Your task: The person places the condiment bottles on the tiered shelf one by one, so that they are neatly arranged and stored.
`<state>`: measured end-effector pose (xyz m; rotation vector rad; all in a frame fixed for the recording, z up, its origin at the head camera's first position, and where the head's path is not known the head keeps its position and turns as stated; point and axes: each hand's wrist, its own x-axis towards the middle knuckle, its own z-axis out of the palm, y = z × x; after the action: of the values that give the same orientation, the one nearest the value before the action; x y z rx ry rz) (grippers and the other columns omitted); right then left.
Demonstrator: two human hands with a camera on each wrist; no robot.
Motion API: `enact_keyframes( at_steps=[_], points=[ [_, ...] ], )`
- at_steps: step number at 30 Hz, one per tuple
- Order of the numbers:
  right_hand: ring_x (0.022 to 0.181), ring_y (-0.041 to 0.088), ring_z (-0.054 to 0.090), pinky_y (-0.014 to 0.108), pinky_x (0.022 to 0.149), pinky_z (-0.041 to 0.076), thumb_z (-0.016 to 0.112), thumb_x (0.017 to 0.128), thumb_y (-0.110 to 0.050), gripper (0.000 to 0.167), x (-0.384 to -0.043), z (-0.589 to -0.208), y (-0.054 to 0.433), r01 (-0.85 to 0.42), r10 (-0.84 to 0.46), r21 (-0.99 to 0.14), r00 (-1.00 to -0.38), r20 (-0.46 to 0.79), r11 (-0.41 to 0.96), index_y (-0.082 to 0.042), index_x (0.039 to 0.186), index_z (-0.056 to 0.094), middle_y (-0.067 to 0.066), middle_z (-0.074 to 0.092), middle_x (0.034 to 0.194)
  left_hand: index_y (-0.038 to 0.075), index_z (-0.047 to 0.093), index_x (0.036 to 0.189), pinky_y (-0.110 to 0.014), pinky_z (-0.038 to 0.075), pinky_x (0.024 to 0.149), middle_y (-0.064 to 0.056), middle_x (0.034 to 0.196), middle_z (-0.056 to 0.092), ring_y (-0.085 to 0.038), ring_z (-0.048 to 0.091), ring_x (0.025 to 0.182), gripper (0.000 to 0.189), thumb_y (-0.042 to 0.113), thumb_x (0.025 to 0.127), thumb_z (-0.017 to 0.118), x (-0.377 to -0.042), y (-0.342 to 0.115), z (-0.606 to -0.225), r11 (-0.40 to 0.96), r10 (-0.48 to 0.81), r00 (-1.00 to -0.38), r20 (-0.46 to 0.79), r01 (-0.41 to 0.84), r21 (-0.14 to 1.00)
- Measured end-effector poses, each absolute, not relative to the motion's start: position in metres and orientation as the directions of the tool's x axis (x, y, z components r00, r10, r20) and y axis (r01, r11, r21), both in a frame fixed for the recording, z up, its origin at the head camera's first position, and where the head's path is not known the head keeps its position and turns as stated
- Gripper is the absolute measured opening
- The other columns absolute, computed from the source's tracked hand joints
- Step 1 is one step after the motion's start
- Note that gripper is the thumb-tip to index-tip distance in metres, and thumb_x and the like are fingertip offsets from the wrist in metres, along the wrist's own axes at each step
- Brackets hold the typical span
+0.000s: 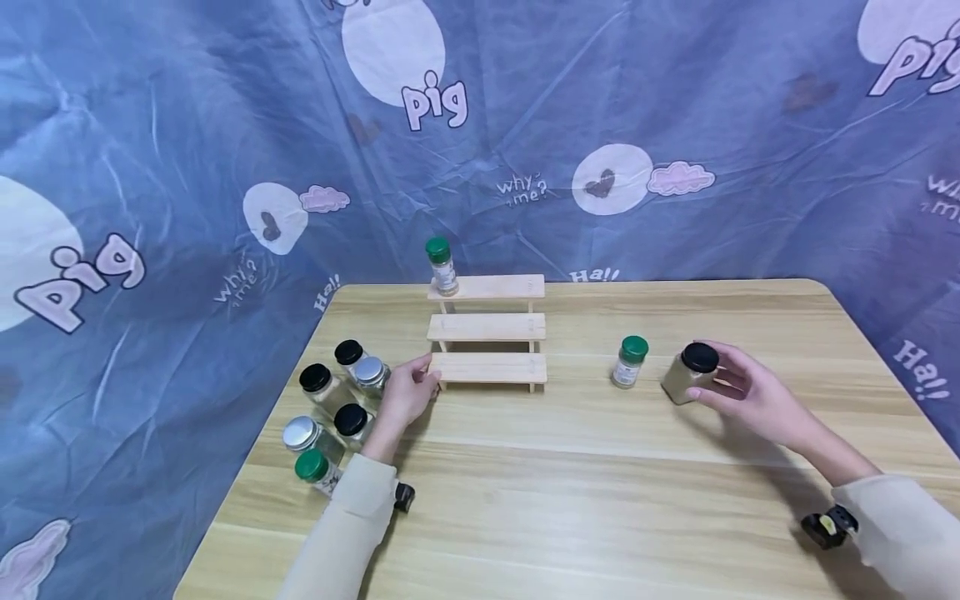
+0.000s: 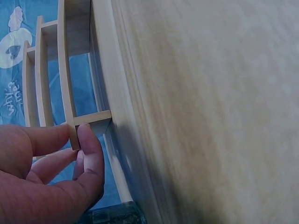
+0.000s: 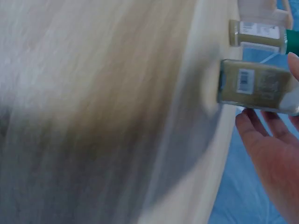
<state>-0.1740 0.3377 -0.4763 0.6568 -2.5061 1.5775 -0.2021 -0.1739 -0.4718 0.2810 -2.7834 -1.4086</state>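
Note:
On the left, my left hand (image 1: 409, 390) is at the end of a three-tier wooden rack (image 1: 487, 367). Its thumb and forefinger pinch the end of the lowest board (image 2: 73, 133), as the left wrist view shows. To the right, my right hand (image 1: 757, 396) holds a square spice jar (image 1: 681, 381) with a black lid, thumb on the near side and fingers on the other. A barcode label (image 3: 245, 81) shows on this jar in the right wrist view. Beside it stands a smaller green-capped spice jar (image 1: 627, 367).
Another green-capped jar (image 1: 444, 271) stands on the rack's top tier at the left end. Several jars with black, silver and green lids, including a silver-lidded jar (image 1: 302, 433), cluster left of my left forearm. A blue printed cloth (image 1: 525, 125) hangs behind the wooden table (image 1: 570, 500).

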Motion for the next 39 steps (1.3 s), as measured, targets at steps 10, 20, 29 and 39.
enact_keyframes(
  at_steps=[10, 20, 29, 39],
  points=[
    [0.112, -0.014, 0.065, 0.009, 0.089, 0.056, 0.078, 0.085, 0.015, 0.059, -0.182, -0.485, 0.346, -0.39, -0.302, -0.845, -0.909, 0.289, 0.366, 0.006, 0.139, 0.056, -0.029, 0.067, 0.124, 0.005, 0.06, 0.147, -0.019, 0.05, 0.064, -0.011, 0.092, 0.07, -0.023, 0.076, 0.08, 0.048, 0.014, 0.101, 0.069, -0.202, -0.172, -0.472, 0.571, -0.158, -0.985, -0.063, -0.143, 0.809],
    [0.109, -0.012, 0.068, 0.007, 0.09, 0.055, 0.078, 0.083, 0.017, 0.057, -0.178, -0.484, 0.343, -0.388, -0.225, -0.835, -0.92, 0.322, 0.392, 0.006, 0.136, 0.059, -0.026, 0.069, 0.121, 0.005, 0.061, 0.146, -0.02, 0.05, 0.061, -0.008, 0.087, 0.069, -0.018, 0.073, 0.075, 0.046, 0.015, 0.101, 0.069, -0.203, -0.173, -0.47, 0.588, -0.152, -0.987, -0.052, -0.132, 0.798],
    [0.105, -0.01, 0.07, 0.007, 0.084, 0.056, 0.074, 0.085, 0.02, 0.058, -0.196, -0.444, 0.336, -0.383, -0.095, -0.851, -0.922, 0.375, 0.36, 0.001, 0.138, 0.062, -0.024, 0.073, 0.116, 0.007, 0.061, 0.147, -0.019, 0.05, 0.062, -0.007, 0.089, 0.07, -0.015, 0.072, 0.074, 0.047, 0.016, 0.101, 0.07, -0.202, -0.176, -0.468, 0.583, -0.165, -0.984, -0.074, -0.157, 0.797],
    [0.102, -0.008, 0.071, 0.007, 0.089, 0.055, 0.079, 0.086, 0.012, 0.057, -0.229, -0.393, 0.291, -0.415, 0.001, -0.848, -0.898, 0.44, 0.33, -0.006, 0.138, 0.067, -0.021, 0.075, 0.109, 0.007, 0.061, 0.146, -0.021, 0.049, 0.061, -0.008, 0.087, 0.071, -0.017, 0.072, 0.075, 0.046, 0.016, 0.102, 0.069, -0.202, -0.172, -0.47, 0.595, -0.165, -0.984, -0.068, -0.154, 0.789]
  ],
)
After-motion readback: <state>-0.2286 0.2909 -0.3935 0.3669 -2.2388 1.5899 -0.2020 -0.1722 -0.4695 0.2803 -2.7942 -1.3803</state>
